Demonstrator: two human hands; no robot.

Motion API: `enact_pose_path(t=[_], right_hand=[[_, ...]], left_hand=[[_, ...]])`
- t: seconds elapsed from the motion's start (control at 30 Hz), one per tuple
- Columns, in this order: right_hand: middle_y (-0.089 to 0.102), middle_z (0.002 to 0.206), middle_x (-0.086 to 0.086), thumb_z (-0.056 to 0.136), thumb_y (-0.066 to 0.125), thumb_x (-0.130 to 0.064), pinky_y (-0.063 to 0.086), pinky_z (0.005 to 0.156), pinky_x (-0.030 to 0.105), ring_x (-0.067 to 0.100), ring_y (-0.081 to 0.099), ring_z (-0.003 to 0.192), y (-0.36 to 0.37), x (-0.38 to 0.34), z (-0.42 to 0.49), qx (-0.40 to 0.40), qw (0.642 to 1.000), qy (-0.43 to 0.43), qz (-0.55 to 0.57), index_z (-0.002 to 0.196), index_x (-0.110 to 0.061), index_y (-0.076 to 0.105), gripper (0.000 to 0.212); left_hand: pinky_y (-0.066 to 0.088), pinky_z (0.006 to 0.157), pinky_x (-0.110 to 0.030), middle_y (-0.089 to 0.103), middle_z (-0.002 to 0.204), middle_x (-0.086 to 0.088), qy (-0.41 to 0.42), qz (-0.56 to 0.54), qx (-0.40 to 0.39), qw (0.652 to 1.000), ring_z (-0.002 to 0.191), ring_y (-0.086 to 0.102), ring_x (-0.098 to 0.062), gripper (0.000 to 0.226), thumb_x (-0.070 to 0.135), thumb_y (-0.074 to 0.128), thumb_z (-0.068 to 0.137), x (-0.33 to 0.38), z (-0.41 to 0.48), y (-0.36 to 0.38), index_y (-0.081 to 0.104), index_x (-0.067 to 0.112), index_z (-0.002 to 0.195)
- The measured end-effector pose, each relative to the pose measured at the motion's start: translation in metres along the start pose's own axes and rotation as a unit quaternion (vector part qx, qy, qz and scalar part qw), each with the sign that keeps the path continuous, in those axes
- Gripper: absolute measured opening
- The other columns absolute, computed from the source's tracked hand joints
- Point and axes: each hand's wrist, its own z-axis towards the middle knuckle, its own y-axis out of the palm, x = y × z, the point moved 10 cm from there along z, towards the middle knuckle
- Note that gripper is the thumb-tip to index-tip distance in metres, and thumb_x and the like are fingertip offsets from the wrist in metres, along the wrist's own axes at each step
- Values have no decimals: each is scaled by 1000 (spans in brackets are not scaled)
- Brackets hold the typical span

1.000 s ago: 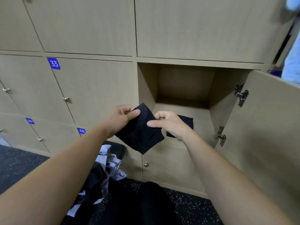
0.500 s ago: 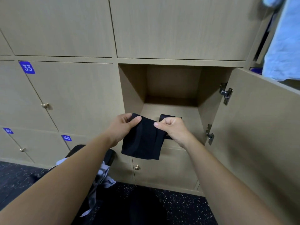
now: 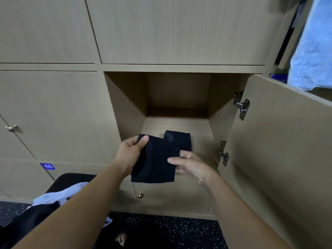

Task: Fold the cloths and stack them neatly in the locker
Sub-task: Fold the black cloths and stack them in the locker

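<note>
Left hand (image 3: 130,155) grips the folded black cloth (image 3: 154,164) by its top corner, right hand (image 3: 191,165) pinching its right edge, before the open locker (image 3: 125,105).

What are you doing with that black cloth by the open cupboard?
A person is putting folded laundry away. Their left grip holds the top corner of a folded black cloth, and their right grip pinches its side edge, just in front of the open locker. A second black cloth lies folded on the locker floor. A pile of clothes waits at the lower left.
</note>
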Motion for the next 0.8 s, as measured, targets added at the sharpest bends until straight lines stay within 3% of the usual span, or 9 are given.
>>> enact_pose_path(t=[0.07, 0.17, 0.23, 0.33, 0.47, 0.53, 0.63, 0.73, 0.8], right_hand=[[73, 102, 7, 87, 68, -11, 53, 94, 40, 23, 69, 101, -6, 5, 5, 10, 1000, -3, 14, 100, -7, 63, 14], [66, 80, 9, 90, 65, -5, 57, 70, 32, 20, 68, 79, -24, 5, 14, 82, 995, -42, 28, 84, -6, 53, 13], [63, 83, 15, 90, 63, -4, 56, 61, 28, 19, 67, 75, -40, 6, 18, 140, 987, -52, 60, 89, -3, 54, 9], [63, 98, 18, 93, 61, -11, 57, 60, 28, 21, 66, 79, -59, 15, 27, 181, 978, -44, 94, 97, -6, 56, 8], [68, 102, -1, 101, 46, -31, 51, 55, 21, 16, 70, 73, -62, 28, 39, 136, 990, 24, 36, 107, -22, 54, 13], [67, 105, 3, 103, 44, -27, 47, 51, 19, 13, 68, 68, -78, 26, 47, 163, 986, 20, 15, 106, -21, 54, 12], [65, 111, 5, 101, 48, -20, 46, 57, 21, 15, 63, 84, -104, 5, 59, 214, 976, -14, -35, 114, -16, 56, 16], [64, 103, 0, 98, 54, -16, 44, 58, 20, 12, 61, 86, -126, -17, 75, 254, 965, -54, -24, 110, -16, 59, 13], [66, 103, 2, 95, 59, -13, 50, 67, 25, 17, 63, 94, -139, -23, 87, 283, 957, -69, -16, 110, -14, 60, 16]], left_hand=[[55, 80, -41, 74, 100, -12, -23, -44, 8, 999, 95, 68, -30, 26, 29, 56, 99, -10, 9, 2, 70, 8, 101], [56, 74, -38, 74, 101, -11, -73, -64, -19, 995, 93, 70, -28, 31, 36, 61, 94, -28, 18, 12, 67, 7, 104], [58, 76, -37, 73, 104, -12, -103, -29, -61, 992, 95, 71, -27, 32, 34, 65, 91, -42, 22, 24, 66, 6, 108], [57, 75, -30, 74, 101, -14, -113, -14, -67, 991, 90, 72, -22, 10, 8, 59, 95, -55, 30, 34, 67, 5, 99], [54, 92, -40, 72, 101, -17, -105, -22, -44, 993, 101, 68, -30, 11, 3, 54, 97, -60, 53, 43, 62, -3, 102], [54, 90, -38, 71, 105, -18, -96, 1, -49, 994, 102, 67, -30, 16, 4, 54, 97, -58, 66, 51, 62, -4, 108], [54, 87, -38, 71, 103, -15, -66, 42, -53, 996, 100, 67, -29, 17, 7, 56, 97, -46, 87, 60, 63, -2, 109], [53, 92, -42, 71, 103, -13, -41, 72, -45, 996, 99, 67, -27, 18, 11, 54, 98, -30, 115, 64, 65, 1, 108], [54, 90, -40, 72, 102, -10, -22, 92, -39, 995, 99, 68, -25, 16, 11, 53, 98, -22, 133, 70, 68, 7, 104]])
